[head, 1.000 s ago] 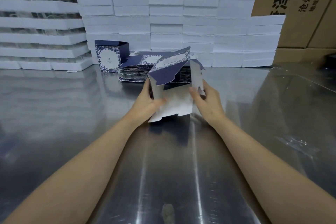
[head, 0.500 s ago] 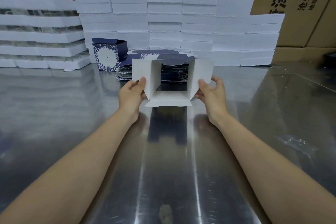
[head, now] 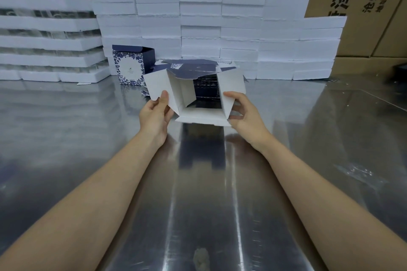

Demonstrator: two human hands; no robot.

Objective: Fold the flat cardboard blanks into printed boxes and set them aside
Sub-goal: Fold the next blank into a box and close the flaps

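Note:
I hold a cardboard blank [head: 199, 116] opened into a square tube, its white inside facing me and its end flaps spread outward. My left hand [head: 155, 113] pinches the left flap, thumb on top. My right hand [head: 244, 114] grips the right flap and wall. The tube hangs just above the metal table [head: 198, 204]. Behind it lies a stack of flat navy printed blanks [head: 193, 68], partly hidden by the tube. One folded navy box with a floral print [head: 132, 65] stands upright to the left of the stack.
White foam trays [head: 198, 17] are stacked in a wall along the back of the table, with more at the far left [head: 44, 28]. Brown cartons [head: 374, 6] stand at the back right. A clear plastic scrap [head: 356, 170] lies on the right.
The blank went from skewed and half-flat to a squared, open tube facing me. Both hands shifted outward onto the side flaps, and the right flap has since begun to turn inward.

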